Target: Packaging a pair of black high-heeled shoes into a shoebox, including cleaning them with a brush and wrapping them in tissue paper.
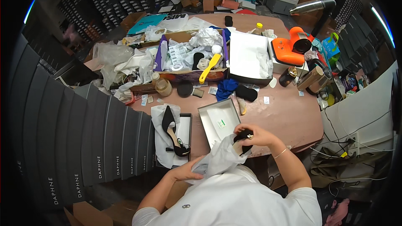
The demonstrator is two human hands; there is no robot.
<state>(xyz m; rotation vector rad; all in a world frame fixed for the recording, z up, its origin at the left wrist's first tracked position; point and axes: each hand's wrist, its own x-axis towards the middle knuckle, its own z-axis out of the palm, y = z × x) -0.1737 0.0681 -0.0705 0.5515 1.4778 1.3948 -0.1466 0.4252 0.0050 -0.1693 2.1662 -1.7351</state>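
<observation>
In front of my chest, my right hand (257, 135) grips a black shoe (241, 137), its fingers wrapped round the end that shows. The rest of that shoe is hidden in a thin white wrapper (222, 155); whether it is paper or cloth I cannot tell. My left hand (187, 170) is closed on the lower left part of this wrapper. To the left, a black pointed heeled shoe (168, 126) lies on another white sheet (159, 121) over an open shoe box (187, 122). Just beyond my hands lies a grey-edged box part (211, 115), white inside.
Stacked grey shoe boxes (83, 134) rise close on my left. Across the table stand a purple carton (167, 75) of crumpled paper, a yellow-handled brush (210, 69), a glass jar (163, 88), a white box lid (250, 56) and an orange device (289, 52). Cables (356, 180) hang at right.
</observation>
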